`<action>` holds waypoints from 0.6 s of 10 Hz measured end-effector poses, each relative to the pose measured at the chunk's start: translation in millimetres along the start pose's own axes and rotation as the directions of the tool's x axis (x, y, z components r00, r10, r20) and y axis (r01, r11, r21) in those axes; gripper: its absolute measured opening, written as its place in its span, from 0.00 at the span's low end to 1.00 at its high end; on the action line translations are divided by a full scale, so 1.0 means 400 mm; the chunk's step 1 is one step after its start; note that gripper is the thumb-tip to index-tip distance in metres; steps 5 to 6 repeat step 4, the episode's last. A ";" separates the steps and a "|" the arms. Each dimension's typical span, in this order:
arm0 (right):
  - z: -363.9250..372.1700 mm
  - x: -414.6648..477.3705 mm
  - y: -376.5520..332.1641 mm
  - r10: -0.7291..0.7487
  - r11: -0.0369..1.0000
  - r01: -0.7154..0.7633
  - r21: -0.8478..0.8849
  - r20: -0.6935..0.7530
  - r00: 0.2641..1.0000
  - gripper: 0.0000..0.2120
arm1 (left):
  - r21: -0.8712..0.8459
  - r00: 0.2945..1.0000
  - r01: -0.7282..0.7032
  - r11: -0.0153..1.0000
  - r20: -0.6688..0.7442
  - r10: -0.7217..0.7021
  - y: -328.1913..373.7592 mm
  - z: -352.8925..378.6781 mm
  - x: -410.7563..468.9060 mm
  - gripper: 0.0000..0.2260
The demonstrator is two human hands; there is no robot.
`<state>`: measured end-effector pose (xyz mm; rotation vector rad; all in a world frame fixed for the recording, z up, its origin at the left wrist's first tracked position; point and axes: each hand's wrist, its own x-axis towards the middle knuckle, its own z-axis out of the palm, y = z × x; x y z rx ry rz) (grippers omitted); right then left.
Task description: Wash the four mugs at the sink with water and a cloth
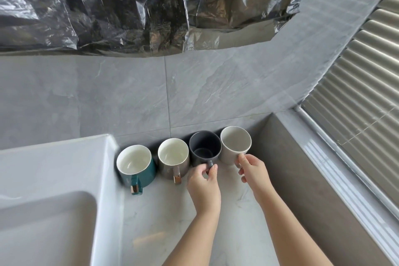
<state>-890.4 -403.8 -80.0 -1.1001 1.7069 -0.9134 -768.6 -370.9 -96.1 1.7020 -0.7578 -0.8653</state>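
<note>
Four mugs stand upright in a row on the pale marble counter (157, 218), along the foot of the grey tiled wall (129, 97) and to the right of the white sink (103, 179). From left to right they are:
- teal mug (149, 174), white inside, touching the sink's outer wall, handle pointing near;
- taupe mug (166, 169), white inside, handle pointing near;
- dark grey mug (205, 147);
- pale mug (235, 143), farthest right and slightly farther back, beside the brown corner ledge (280, 157).

Neighbouring mugs sit just beside one another; whether they touch cannot be told.

The left hand (204, 182) is at the near side of the dark grey mug. Its thumb and forefinger are curled together on that mug's handle, which shows between the fingertips. The mug's base rests on the counter.

The right hand (253, 170) is at the near right side of the pale mug. The thumb tip lies against the mug's lower wall and the other fingers are curled in just below it. This mug's handle is hidden behind the hand, so whether the fingers enclose it cannot be told. The mug rests on the counter.

Crumpled black plastic sheeting (108, 6) hangs across the top of the view. A slatted blind (356, 93) covers the window on the right.
</note>
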 end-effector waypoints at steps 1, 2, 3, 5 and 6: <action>0.004 -0.012 -0.012 0.043 0.997 -0.048 -0.057 -0.077 0.996 0.19 | -0.010 1.000 0.027 1.000 -0.004 -0.027 0.003 -0.009 0.001 0.09; -0.001 -0.069 -0.054 0.087 0.993 -0.100 -0.059 -0.185 0.979 0.26 | 0.038 0.995 0.046 0.998 0.083 -0.049 0.011 -0.041 -0.016 0.15; -0.030 -0.185 -0.161 -0.073 0.995 0.083 0.047 -0.181 0.981 0.17 | 0.091 0.980 0.022 0.996 0.196 -0.040 0.021 -0.100 -0.067 0.10; -0.106 -0.357 -0.314 -0.398 0.801 0.406 0.439 -0.115 0.910 0.10 | 0.154 0.912 -0.085 0.984 0.409 0.015 0.024 -0.196 -0.200 0.07; -0.106 -0.357 -0.314 -0.398 0.801 0.406 0.439 -0.115 0.910 0.10 | 0.154 0.912 -0.085 0.984 0.409 0.015 0.024 -0.196 -0.200 0.07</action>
